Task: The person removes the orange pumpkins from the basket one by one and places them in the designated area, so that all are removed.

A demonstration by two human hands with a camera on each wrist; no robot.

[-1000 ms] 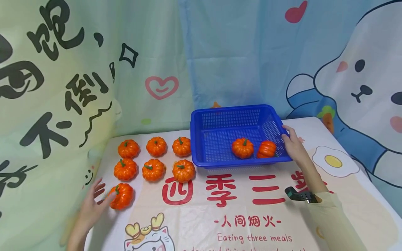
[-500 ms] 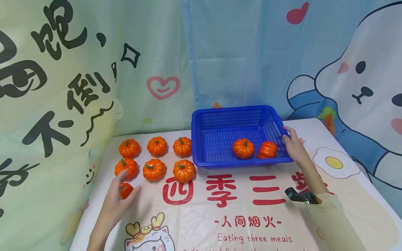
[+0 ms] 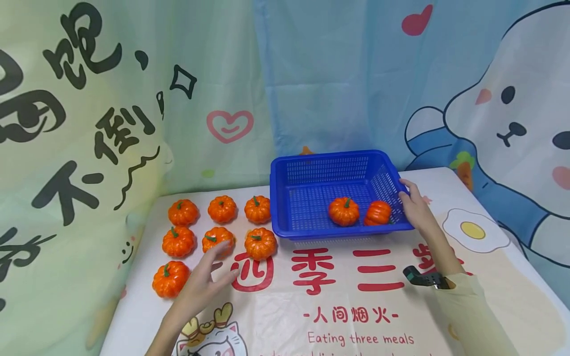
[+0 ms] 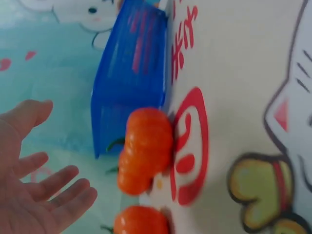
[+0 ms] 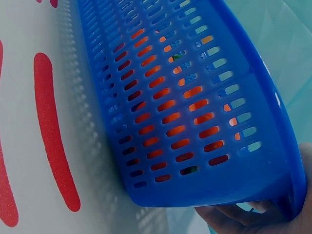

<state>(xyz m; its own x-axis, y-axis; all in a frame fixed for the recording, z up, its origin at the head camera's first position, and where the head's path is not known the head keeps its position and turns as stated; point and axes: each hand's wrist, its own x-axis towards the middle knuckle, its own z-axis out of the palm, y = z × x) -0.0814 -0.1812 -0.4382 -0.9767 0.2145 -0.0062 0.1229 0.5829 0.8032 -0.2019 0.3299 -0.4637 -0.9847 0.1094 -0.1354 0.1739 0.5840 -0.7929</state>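
My left hand (image 3: 200,287) is open above the table, fingers spread and holding nothing. Its fingertips overlap the near edge of a small orange pumpkin (image 3: 215,236) in the head view; in the left wrist view the spread hand (image 4: 44,200) appears apart from the pumpkins (image 4: 148,139). My right hand (image 3: 417,210) grips the right rim of a blue plastic basket (image 3: 285,233), its fingers (image 5: 229,217) curled under the edge. Inside lie two pumpkins, one upright (image 3: 344,212) and one on its side (image 3: 378,213).
Several more pumpkins stand in rows left of the basket, among them a front-left one (image 3: 171,280), one touching or close to the basket (image 3: 258,209), and another (image 3: 261,244) before it. A printed cloth (image 3: 338,296) covers the table; a curtain (image 3: 213,163) hangs behind.
My left hand has moved right, from the front-left pumpkin, past it, to the middle pumpkin of the nearer row. The pumpkins, the basket and my right hand stay in place.
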